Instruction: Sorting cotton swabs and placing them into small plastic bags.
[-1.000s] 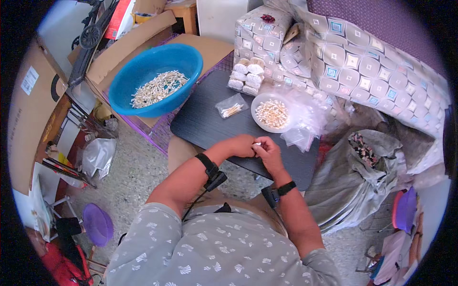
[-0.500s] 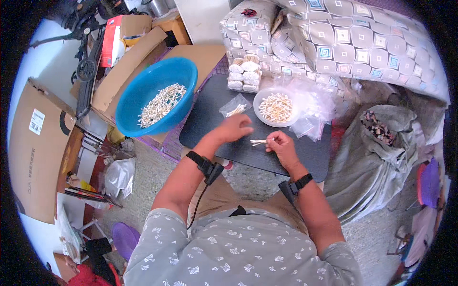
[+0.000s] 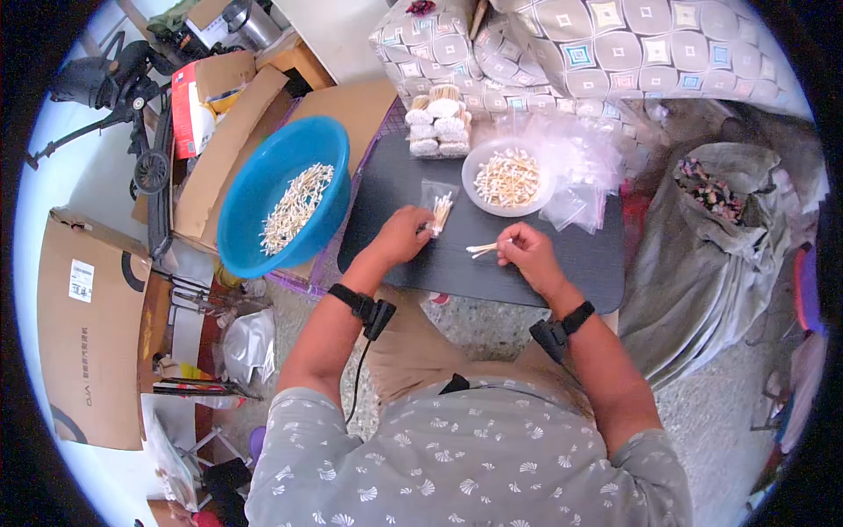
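Note:
My left hand (image 3: 404,235) is closed at the lower edge of a small clear plastic bag (image 3: 428,191), with its fingertips pinching it beside the cotton swabs (image 3: 442,211) in the bag. Between the thumb and fingers of my right hand (image 3: 529,255) are a few loose cotton swabs (image 3: 479,250), their ends pointing left. Just beyond that hand stands a white round bowl (image 3: 471,195) heaped with cotton swabs. Both hands are low over the dark tabletop (image 3: 395,176).
A big blue basin (image 3: 237,211) with loose swabs sits tilted at the left on cardboard (image 3: 369,104). Bundled swab packs (image 3: 439,127) are stacked at the table's back. Empty clear bags (image 3: 584,167) lie right of the bowl. A grey cloth sack (image 3: 694,290) fills the right side.
My left hand has come down onto the small bag, whose swabs now point more away from me. My right hand still holds its swabs. The whole view has shifted slightly.

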`<state>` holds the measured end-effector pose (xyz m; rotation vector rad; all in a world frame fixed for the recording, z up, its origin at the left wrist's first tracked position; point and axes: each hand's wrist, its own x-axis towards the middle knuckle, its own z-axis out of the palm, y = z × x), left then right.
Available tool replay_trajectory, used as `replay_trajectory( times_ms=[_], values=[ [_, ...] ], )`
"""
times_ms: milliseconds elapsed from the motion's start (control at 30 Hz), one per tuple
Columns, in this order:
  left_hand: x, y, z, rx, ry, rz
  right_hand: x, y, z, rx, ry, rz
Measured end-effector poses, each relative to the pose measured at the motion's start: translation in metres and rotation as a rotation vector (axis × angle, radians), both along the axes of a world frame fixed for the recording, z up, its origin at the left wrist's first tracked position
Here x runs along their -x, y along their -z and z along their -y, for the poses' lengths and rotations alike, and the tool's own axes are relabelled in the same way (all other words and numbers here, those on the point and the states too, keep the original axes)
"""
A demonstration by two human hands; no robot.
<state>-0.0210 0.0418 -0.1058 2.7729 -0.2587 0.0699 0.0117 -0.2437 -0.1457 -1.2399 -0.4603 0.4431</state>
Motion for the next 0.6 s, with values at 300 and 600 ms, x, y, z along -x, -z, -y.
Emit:
replay_trajectory(
  times_ms=[300,600],
  values=[
    [0.025,-0.047,0.009,0.149,-0.028,-0.150,0.002,-0.004,-0.002,0.039,-0.004,0.009],
    [-0.045,-0.031,0.003,-0.043,0.142,-0.055,0.003,-0.002,-0.001,0.044,0.007,0.027]
  ],
)
